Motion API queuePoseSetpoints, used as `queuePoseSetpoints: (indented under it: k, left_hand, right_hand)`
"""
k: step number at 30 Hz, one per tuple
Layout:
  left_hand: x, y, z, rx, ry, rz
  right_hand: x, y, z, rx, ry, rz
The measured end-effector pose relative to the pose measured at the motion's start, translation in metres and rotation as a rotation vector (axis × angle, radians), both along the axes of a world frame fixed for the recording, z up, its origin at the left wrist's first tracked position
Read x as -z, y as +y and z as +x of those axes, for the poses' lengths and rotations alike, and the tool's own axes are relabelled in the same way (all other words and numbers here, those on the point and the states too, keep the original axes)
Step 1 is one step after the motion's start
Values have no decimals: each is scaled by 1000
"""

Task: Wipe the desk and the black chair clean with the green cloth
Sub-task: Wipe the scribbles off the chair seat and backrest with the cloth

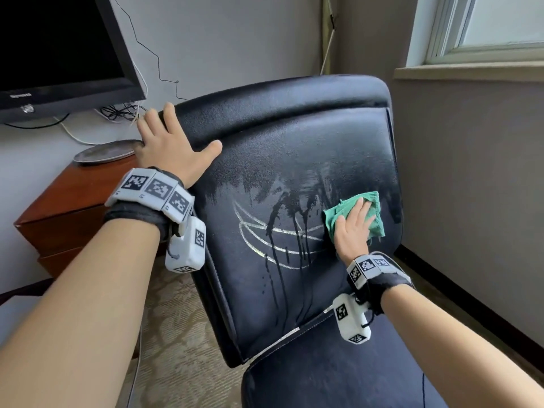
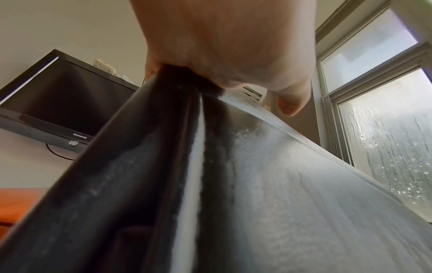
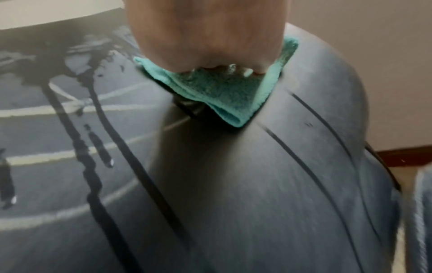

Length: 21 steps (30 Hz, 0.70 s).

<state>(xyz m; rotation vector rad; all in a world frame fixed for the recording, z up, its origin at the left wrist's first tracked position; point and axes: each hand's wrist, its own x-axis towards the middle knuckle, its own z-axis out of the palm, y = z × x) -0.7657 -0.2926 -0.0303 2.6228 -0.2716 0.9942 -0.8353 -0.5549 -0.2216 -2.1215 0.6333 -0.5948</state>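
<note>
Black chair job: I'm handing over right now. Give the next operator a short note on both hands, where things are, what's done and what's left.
Left hand: grips the top left edge of the black chair backrest, steadying it.
Right hand: presses the green cloth flat on the right side of the backrest.
Done: a wet band wiped across the middle of the backrest, with drips running down.
Left: pale curved marks below that band, the lower backrest, the seat. The desk stands left of the chair; whether it is wiped, I cannot tell.
</note>
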Motion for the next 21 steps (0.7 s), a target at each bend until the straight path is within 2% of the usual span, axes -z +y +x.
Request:
queuePoseSetpoints:
  k: [5, 8, 10, 12, 16, 21]
  left_hand:
    - [0, 0, -2, 0, 6, -2]
    - [-1, 1, -2, 7, 12, 2]
    - [-1, 2, -2, 10, 12, 3]
    - [-1, 2, -2, 13, 15, 3]
    - [0, 4, -2, 15, 28, 4]
    - [-3, 5, -3, 15, 47, 10]
  right_hand:
    - [-74, -2, 20, -159, -78, -333]
    - [-130, 11, 35, -273, -168, -384]
    - [-143, 23, 40, -284, -203, -378]
    - [-131, 29, 41, -243, -215, -332]
    - [-73, 40, 26, -164, -158, -293]
    - [2, 29, -12, -264, 23, -374]
